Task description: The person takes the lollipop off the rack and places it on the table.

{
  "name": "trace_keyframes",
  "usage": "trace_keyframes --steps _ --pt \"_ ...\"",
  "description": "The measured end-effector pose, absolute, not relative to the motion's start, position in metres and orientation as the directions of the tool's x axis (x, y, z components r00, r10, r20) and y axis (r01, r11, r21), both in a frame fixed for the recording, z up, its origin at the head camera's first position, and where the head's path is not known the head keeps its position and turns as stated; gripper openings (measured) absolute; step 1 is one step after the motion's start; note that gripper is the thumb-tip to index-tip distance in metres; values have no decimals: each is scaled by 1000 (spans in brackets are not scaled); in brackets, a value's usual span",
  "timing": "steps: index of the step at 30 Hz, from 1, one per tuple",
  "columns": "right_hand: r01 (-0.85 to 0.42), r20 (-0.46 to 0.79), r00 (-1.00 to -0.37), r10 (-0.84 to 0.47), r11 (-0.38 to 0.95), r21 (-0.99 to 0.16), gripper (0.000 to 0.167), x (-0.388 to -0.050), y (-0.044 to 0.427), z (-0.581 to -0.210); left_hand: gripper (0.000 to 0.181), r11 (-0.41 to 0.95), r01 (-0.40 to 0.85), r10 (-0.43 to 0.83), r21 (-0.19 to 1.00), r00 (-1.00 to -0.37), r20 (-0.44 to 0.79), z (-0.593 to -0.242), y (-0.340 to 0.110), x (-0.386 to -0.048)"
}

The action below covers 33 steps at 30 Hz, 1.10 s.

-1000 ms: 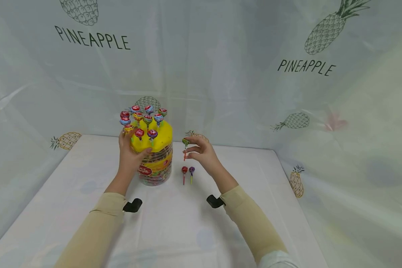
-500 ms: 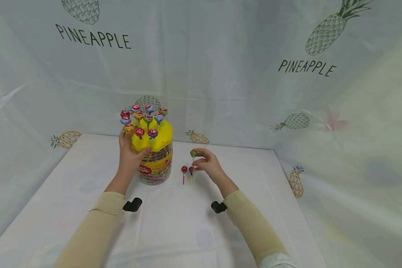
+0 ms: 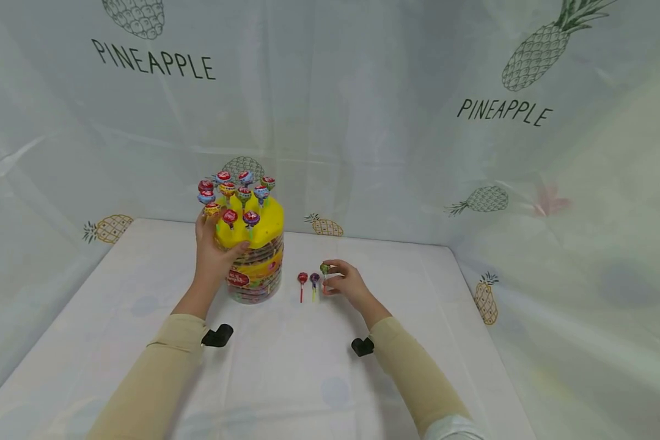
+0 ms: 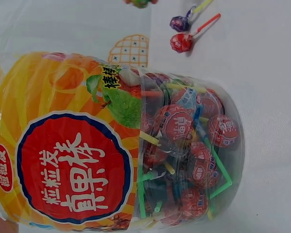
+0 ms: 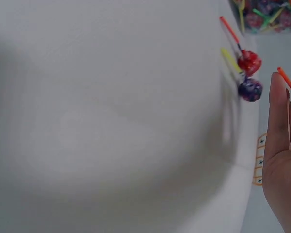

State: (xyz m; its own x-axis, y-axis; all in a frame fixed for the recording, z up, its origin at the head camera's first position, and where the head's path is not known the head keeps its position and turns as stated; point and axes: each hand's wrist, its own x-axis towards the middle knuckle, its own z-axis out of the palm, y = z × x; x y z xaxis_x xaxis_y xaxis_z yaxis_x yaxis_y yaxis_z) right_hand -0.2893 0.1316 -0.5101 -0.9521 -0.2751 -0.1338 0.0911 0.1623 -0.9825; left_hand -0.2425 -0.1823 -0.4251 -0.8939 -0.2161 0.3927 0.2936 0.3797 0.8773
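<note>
A clear candy jar [image 3: 255, 290] with a yellow lid [image 3: 269, 226] stands on the table, several wrapped lollipops [image 3: 243, 195] upright in the lid. My left hand [image 3: 213, 260] grips the jar near its top, thumb across the front, fingers around the left side. A green lollipop [image 3: 324, 268] with an orange-red stick is pinched by my right hand [image 3: 349, 284], roughly upright at the table. Just left of it lie a purple lollipop [image 3: 315, 278] with a yellow stick and a red lollipop [image 3: 303, 278]. In the left wrist view the jar's label [image 4: 72, 167] fills the left side.
A white cloth covers the table [image 3: 286, 373]. Behind it hangs a curtain [image 3: 357, 122] printed with pineapples. Black cameras [image 3: 218, 335] sit at both wrists. More lollipops [image 4: 199, 165] show through the jar's clear wall.
My right hand has moved down and slightly right with the green lollipop, from beside the jar to next to the purple lollipop. The left hand and jar stay put.
</note>
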Motion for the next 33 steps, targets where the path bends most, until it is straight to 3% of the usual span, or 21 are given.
trace_keyframes --steps 12,33 --pt "110 -202 -940 -274 315 -943 50 -292 140 -532 76 369 319 -212 873 -886 413 -428 -183 -242" --pt "13 -193 -934 -300 511 -859 48 -300 133 -530 80 393 325 -210 860 -879 429 -426 -184 -242"
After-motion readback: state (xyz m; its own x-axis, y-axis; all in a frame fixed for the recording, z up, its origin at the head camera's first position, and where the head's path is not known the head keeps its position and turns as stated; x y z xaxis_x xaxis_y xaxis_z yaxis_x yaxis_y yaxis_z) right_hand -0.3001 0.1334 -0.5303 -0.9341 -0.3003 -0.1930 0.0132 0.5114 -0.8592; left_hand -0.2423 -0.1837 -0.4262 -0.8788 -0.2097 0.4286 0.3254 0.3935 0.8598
